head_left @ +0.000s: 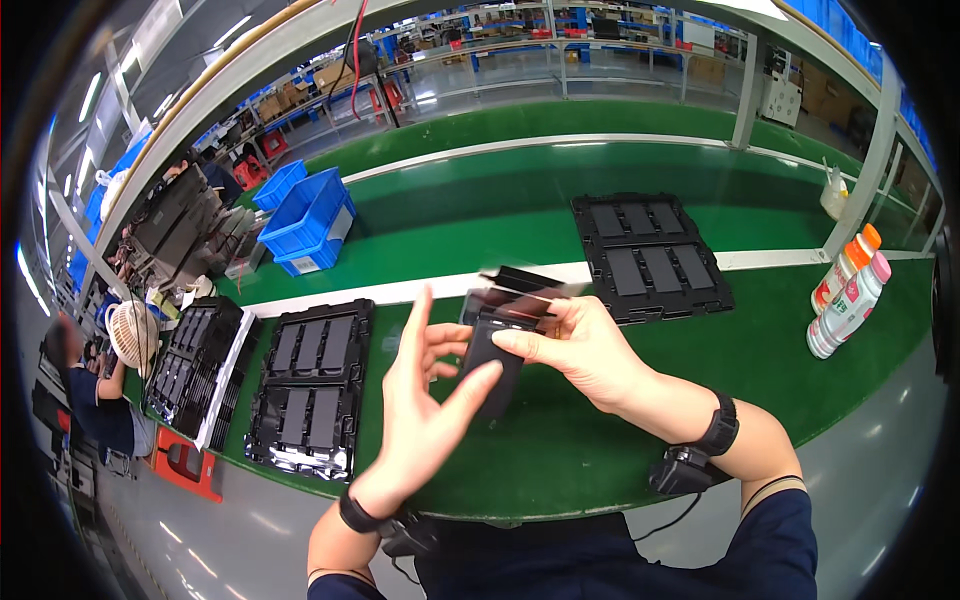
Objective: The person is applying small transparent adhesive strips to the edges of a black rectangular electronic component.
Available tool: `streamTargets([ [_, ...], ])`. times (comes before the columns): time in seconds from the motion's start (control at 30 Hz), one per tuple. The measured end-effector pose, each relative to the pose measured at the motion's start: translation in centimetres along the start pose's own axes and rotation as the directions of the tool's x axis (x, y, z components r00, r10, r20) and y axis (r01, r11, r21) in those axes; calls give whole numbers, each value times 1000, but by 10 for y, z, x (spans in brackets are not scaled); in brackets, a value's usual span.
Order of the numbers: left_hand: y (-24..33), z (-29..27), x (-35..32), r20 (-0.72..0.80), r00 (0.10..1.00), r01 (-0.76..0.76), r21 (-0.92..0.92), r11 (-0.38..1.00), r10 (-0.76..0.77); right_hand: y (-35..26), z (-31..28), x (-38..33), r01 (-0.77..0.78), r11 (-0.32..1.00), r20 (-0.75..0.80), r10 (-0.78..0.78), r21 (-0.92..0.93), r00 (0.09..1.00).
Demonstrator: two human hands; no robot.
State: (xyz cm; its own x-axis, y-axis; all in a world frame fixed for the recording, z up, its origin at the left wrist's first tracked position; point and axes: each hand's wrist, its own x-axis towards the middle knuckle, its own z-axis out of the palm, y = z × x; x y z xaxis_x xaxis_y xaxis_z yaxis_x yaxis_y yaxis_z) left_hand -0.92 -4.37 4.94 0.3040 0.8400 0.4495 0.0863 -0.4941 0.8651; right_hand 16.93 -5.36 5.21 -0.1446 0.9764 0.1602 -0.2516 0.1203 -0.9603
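Note:
Over the green table, both hands are raised around a small bunch of thin, flat, dark rectangular pieces. My right hand (600,355) pinches them, thumb in front and fingers behind. One matte black flat piece (505,365) slants down between the hands; I cannot make out what exactly it is. Glossier dark pieces (515,285) fan out above it, smeared by motion. My left hand (418,395) has its thumb over the black piece's lower part, with bent fingers at its left edge and the index finger stretched upward. Each wrist wears a black strap with a small device.
Black trays of dark flat pieces lie left (361,385) and far right (655,238) of the hands. Further left are a tray stack (200,350), a fan (132,333) and a seated person (105,400). Blue bins (305,235) stand behind; two bottles (850,310) stand right.

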Motion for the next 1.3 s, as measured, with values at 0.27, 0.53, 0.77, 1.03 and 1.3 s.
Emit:
streamTargets([
  [0.27,-45,1,21,198,955,286,-400,871,-223,16,-11,23,-197,980,-100,198,13,975],
  [0.53,-58,5,19,34,978,199,-457,867,-207,25,-10,21,-166,983,-89,172,74,981],
  [0.77,-64,10,14,-75,988,100,-361,927,-136,28,7,10,-165,974,-161,189,155,969],
  [1.03,-52,13,8,-211,977,-26,-123,992,0,35,30,-11,96,990,-73,-104,-100,992],
  [1.3,-48,11,3,-203,974,-88,62,994,99,48,32,-15,324,531,149,-345,-783,927],
])
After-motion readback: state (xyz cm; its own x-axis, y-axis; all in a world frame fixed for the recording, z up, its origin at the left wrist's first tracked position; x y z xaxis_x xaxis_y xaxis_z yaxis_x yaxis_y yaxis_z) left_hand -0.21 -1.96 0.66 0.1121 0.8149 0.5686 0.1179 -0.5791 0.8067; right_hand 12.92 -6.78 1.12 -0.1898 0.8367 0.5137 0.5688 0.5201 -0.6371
